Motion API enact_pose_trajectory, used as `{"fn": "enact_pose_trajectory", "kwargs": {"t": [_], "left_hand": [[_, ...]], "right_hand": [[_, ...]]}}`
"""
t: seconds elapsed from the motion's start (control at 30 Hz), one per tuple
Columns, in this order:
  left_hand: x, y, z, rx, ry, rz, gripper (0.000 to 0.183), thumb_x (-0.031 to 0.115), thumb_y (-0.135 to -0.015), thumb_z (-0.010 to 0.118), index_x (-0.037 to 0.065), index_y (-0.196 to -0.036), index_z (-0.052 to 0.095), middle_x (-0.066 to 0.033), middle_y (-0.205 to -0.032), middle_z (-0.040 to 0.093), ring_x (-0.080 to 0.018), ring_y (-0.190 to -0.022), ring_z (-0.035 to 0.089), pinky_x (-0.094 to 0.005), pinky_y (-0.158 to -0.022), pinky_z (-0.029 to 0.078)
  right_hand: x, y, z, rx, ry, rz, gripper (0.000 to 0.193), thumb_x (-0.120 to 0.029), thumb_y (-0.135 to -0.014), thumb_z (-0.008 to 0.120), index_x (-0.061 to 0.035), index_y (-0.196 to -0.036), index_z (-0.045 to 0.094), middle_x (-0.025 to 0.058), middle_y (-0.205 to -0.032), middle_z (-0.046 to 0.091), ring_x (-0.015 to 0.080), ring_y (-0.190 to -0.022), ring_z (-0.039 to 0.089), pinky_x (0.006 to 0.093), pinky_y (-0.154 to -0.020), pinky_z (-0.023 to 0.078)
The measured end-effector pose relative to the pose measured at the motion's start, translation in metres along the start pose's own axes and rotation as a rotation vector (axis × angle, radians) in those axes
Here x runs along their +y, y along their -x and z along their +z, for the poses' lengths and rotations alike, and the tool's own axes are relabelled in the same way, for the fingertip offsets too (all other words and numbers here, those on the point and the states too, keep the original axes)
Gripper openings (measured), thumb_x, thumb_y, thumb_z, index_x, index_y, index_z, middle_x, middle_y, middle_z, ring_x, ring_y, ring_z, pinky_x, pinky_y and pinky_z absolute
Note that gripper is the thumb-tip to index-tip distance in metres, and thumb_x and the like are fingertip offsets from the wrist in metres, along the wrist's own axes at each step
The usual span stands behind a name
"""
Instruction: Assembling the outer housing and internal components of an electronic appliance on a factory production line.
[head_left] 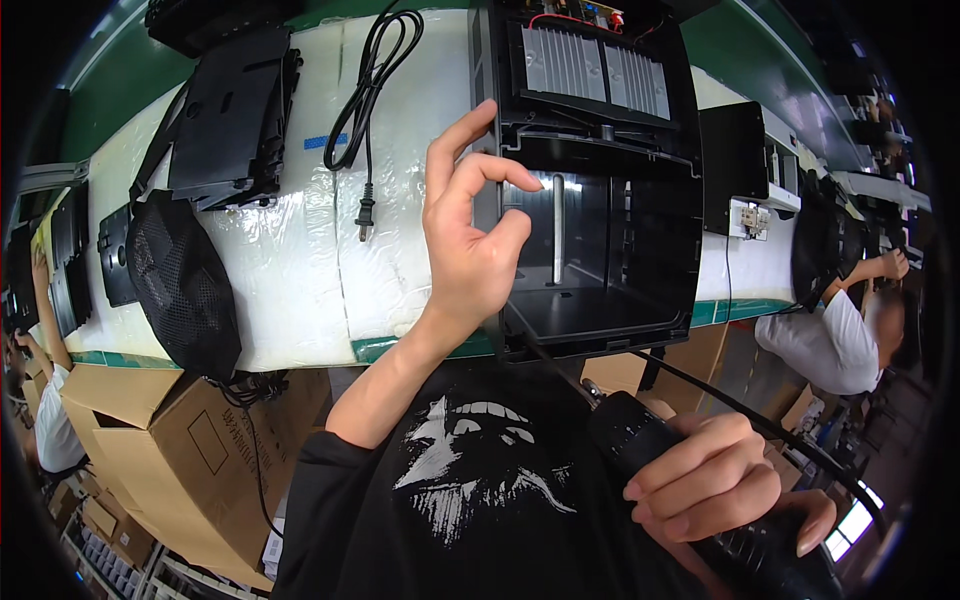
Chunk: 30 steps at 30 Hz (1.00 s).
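Note:
My right hand (710,475) is wrapped around a black electric screwdriver (640,437). The tool's thin shaft slants up and left toward the lower front corner of a black box-shaped housing (600,318). That housing has its open compartment facing me and ribbed metal heat sinks (595,75) in its far section. My left hand (472,225) is raised at the housing's left side wall, fingers bent, thumb and index finger apart. Nothing shows between them. One of its fingertips lies at the wall's edge; whether it touches cannot be told.
On the plastic-covered bench (290,260) lie a coiled power cord (365,110), black panels (230,120) and a black mesh bag (180,280). A cardboard box (200,460) stands below at left. Right of the housing is another black unit (735,165). People work at both sides.

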<state>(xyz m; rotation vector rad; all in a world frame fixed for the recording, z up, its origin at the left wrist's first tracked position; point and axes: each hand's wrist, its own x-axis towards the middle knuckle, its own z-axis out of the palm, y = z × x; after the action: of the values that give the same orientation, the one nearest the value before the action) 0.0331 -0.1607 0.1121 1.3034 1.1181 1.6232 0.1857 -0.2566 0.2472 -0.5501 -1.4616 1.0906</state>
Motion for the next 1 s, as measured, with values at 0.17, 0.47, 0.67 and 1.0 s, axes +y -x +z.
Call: {"fn": "enact_pose_trajectory", "kwargs": {"t": [0.17,0.47,0.67,1.0], "left_hand": [[-0.001,0.001,-0.002,-0.018,-0.010,-0.007,0.023,-0.004,-0.061,0.049,0.006,-0.079,0.058,-0.0157,-0.133,0.040,-0.0309,-0.127,0.036,-0.0409,-0.104,0.027],[-0.003,0.000,-0.001,-0.006,0.008,-0.008,0.023,-0.005,-0.061,0.049,0.006,-0.079,0.058,-0.0160,-0.133,0.040,-0.0305,-0.126,0.037,-0.0394,-0.103,0.028],[-0.002,0.004,0.004,0.074,0.143,-0.048,0.022,-0.010,-0.060,0.048,0.004,-0.076,0.055,-0.0171,-0.133,0.040,-0.0273,-0.123,0.040,-0.0371,-0.103,0.029],[-0.005,0.008,0.000,0.112,0.151,-0.022,0.022,-0.012,-0.059,0.048,0.004,-0.074,0.053,-0.0168,-0.130,0.044,-0.0260,-0.122,0.041,-0.0388,-0.103,0.031]], "right_hand": [[0.001,0.001,0.000,-0.099,0.091,0.079,0.006,0.000,-0.072,0.063,-0.0039,-0.072,0.058,0.0085,-0.063,0.063,0.0198,-0.055,0.064,0.0249,-0.039,0.016],[0.027,-0.013,-0.001,-0.202,0.022,-0.022,0.008,-0.001,-0.067,0.066,-0.0013,-0.067,0.058,0.0107,-0.062,0.062,0.0214,-0.052,0.062,0.0194,-0.030,0.021],[0.034,-0.019,0.006,-0.292,-0.056,-0.063,0.020,-0.015,-0.068,0.058,0.0046,-0.074,0.058,0.0169,-0.067,0.061,0.0282,-0.055,0.061,0.0264,-0.036,0.033],[0.041,-0.033,0.010,-0.430,-0.184,-0.115,0.053,-0.037,-0.069,0.046,0.0135,-0.083,0.059,0.0264,-0.074,0.059,0.0384,-0.059,0.060,0.0369,-0.044,0.050]]}}
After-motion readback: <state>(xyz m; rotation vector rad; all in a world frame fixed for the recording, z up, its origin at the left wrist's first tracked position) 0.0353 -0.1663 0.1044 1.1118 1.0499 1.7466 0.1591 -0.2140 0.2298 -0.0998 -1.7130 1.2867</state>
